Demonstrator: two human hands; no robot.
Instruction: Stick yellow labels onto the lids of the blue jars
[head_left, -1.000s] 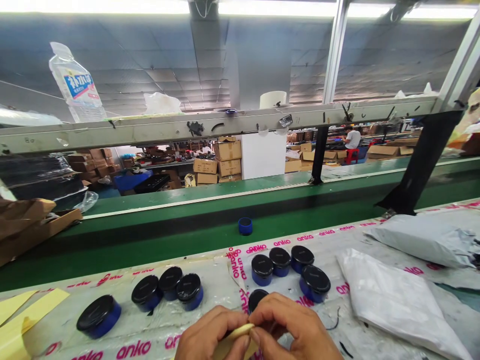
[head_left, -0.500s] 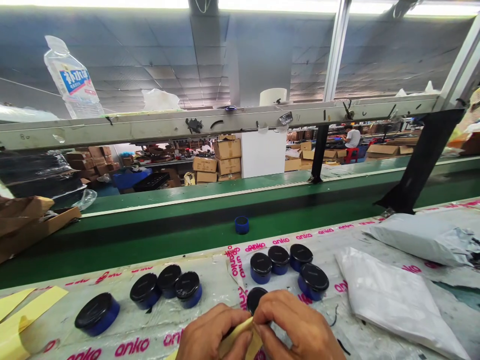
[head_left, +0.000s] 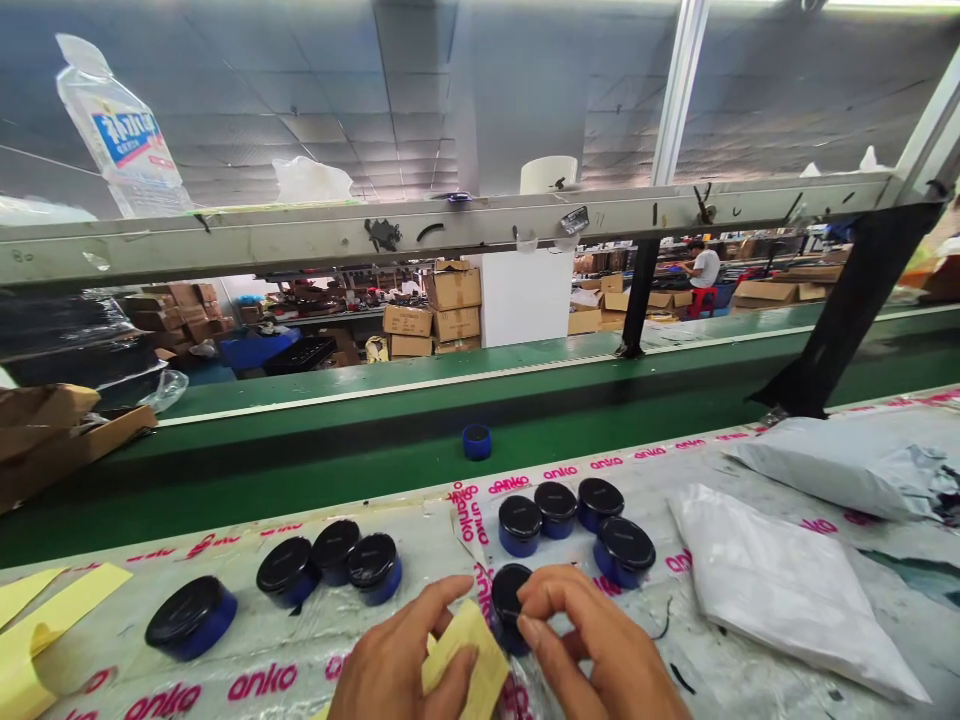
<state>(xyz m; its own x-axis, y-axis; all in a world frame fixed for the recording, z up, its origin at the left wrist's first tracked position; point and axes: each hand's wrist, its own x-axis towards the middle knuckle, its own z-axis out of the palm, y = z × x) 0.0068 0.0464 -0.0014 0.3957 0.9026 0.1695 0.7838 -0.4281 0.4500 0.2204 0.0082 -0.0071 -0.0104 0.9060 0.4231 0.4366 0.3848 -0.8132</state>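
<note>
My left hand (head_left: 409, 655) pinches a small pale yellow sheet of paper (head_left: 472, 655) between thumb and fingers. Close beside it, my right hand (head_left: 592, 645) has its thumb and index fingertips drawn together; anything tiny between them cannot be made out. Just behind those fingertips stands a round black-topped blue container (head_left: 508, 590), partly covered by the right hand. More of the same kind stand on the covered bench: a group of containers (head_left: 556, 508) behind the right hand, and others (head_left: 375, 568) to the left, with one container (head_left: 191, 617) farthest left.
Yellow paper strips (head_left: 71, 620) lie at the left edge. White plastic bags (head_left: 787, 590) rest on the right. Beyond the bench runs a green conveyor (head_left: 337, 450) carrying one blue container (head_left: 476, 442). Overhead is a metal rail (head_left: 285, 235) with a bottle (head_left: 124, 130); a black-wrapped post (head_left: 847, 300) stands right.
My hands have moved apart; the right fingers have come off the yellow paper. The paper now tilts up in my left hand. The view has shifted slightly.
</note>
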